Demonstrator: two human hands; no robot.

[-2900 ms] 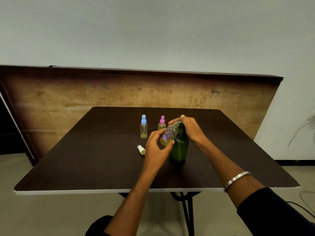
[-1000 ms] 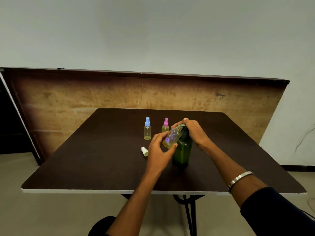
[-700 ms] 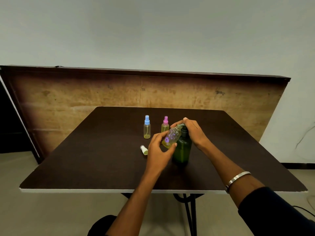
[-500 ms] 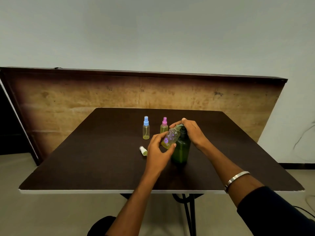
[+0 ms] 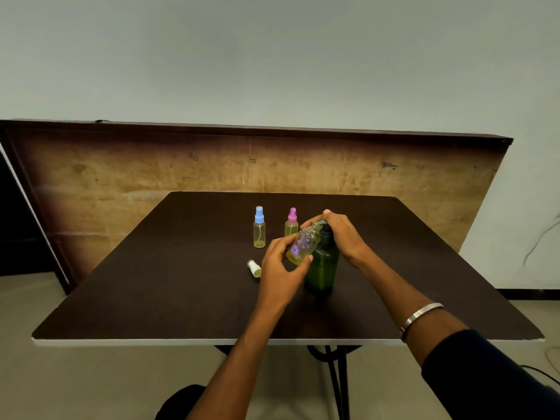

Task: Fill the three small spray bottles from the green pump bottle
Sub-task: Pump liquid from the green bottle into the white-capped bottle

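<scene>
Holding a small clear spray bottle (image 5: 303, 244) with purple flower prints in the left hand (image 5: 280, 272), fingers and thumb curled around its lower body, tilting its open neck up and to the right against the spout of the green pump bottle (image 5: 322, 265). Showing yellowish liquid pooled in the tilted bottle's low end. Pressing down on the pump head with the right hand (image 5: 341, 234), fingers bent over the top, a metal bangle (image 5: 419, 315) on that wrist. Standing upright on the dark table (image 5: 181, 283), just behind the hands: a blue-capped spray bottle (image 5: 259, 227) and a pink-capped spray bottle (image 5: 291, 222), both holding yellowish liquid. Lying on its side left of the left hand: a loose white spray cap (image 5: 254, 267). Leaning behind the table: a worn wooden board (image 5: 151, 174).
</scene>
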